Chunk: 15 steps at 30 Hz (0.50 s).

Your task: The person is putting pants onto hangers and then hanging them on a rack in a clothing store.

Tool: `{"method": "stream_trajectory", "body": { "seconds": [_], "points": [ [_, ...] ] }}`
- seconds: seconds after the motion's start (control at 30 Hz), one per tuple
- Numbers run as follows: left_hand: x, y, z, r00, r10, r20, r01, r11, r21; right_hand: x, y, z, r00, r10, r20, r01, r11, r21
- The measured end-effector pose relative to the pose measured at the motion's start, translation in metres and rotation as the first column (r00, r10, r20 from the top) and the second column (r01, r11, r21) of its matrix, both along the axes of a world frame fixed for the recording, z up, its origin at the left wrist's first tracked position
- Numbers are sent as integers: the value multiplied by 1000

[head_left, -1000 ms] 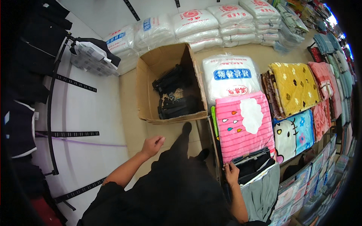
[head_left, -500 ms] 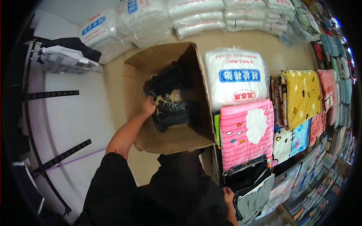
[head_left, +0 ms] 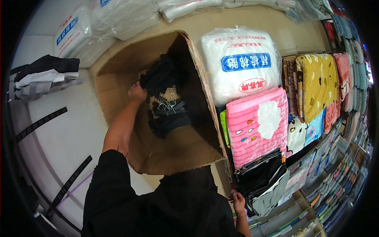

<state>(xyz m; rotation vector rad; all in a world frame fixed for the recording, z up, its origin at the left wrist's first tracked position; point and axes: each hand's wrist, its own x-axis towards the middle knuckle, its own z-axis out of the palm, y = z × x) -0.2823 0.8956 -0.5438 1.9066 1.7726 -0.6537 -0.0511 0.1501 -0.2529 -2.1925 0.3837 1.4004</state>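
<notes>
Inside a large open cardboard box (head_left: 158, 162), my left hand (head_left: 137, 93) has its fingers curled at the left end of a dark bundle of black clothes hangers (head_left: 161, 73). A second bundle of black hangers (head_left: 171, 123) lies nearer to me, with thin silver hooks (head_left: 169, 106) tangled between the two. Down at the right, my right hand (head_left: 239, 203) is closed beside a stack of folded black and grey trousers (head_left: 262, 183). Something small and dark shows at its fingertips, too small to name.
Right of the box sit a plastic-wrapped white quilt (head_left: 242, 65), a folded pink blanket (head_left: 258, 122) and a yellow patterned blanket (head_left: 318, 87). Wrapped white bundles (head_left: 122, 17) line the back. Folded clothes (head_left: 47, 73) and black rack arms (head_left: 41, 124) stand at the left.
The view has shifted, so the box sits further left. My left hand has moved farther into the box along the far hanger bundle, which has slid slightly away. My right hand stays by the trousers.
</notes>
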Motion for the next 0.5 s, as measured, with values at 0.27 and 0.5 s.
{"method": "stream_trajectory", "body": {
  "seconds": [0.27, 0.5],
  "points": [
    [3, -8, 18, 976, -215, -45, 219, 957, 189, -11, 0, 5, 999, -43, 23, 43, 999, 6],
    [7, -22, 54, 978, -68, 198, 43, 991, 127, -32, -10, 2, 997, -55, 51, 51, 996, 73]
  ]
}}
